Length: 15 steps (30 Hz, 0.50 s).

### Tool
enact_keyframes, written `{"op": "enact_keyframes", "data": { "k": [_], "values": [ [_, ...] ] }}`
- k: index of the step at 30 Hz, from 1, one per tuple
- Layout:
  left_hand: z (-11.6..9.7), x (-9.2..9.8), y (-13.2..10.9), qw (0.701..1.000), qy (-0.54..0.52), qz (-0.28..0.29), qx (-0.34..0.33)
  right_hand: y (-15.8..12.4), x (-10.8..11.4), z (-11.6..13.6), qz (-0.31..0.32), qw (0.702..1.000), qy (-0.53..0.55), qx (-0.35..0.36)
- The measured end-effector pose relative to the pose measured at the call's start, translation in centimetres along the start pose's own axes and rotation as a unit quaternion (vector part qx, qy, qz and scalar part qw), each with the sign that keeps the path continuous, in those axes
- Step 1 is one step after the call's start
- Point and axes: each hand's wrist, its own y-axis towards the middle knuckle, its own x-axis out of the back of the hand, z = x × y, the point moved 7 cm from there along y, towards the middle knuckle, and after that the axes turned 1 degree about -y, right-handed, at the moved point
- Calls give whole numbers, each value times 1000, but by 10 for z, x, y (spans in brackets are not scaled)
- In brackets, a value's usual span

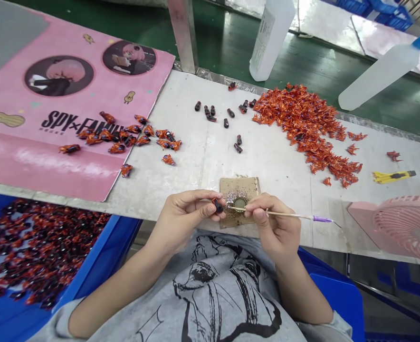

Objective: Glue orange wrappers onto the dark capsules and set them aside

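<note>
Between the thumb and fingers of my left hand point(192, 211) is a small black piece point(217, 205) with some red on it. My right hand point(276, 221) pinches a thin wooden stick point(288, 214) with a purple section near its far end. The stick's left tip lies over a small round dish point(239, 203) on a brown cardboard square point(247, 184) covered in glossy spots. Both hands are close together at the table's front edge, one on each side of the cardboard.
Orange parts point(306, 114) are heaped at the back right, and black pieces point(230, 113) lie mid-table. Assembled pieces point(117, 135) rest partly on a pink sheet point(14, 156). A blue bin point(124, 237), pink fan point(405, 223), yellow-handled tool point(391, 176) and two white bottles point(270, 38) surround the work area.
</note>
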Motion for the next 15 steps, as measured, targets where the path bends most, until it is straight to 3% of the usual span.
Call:
{"op": "enact_keyframes", "data": {
  "k": [6,10,15],
  "values": [
    [1,-1,0,1000,8,-4,3,-1,5,-10,23,985,-171,22],
    [3,-3,0,1000,27,-2,0,-3,11,-9,-16,998,-56,-14],
    [7,-10,-3,999,27,17,6,-4,7,1,-33,997,72,5]
  ]
}}
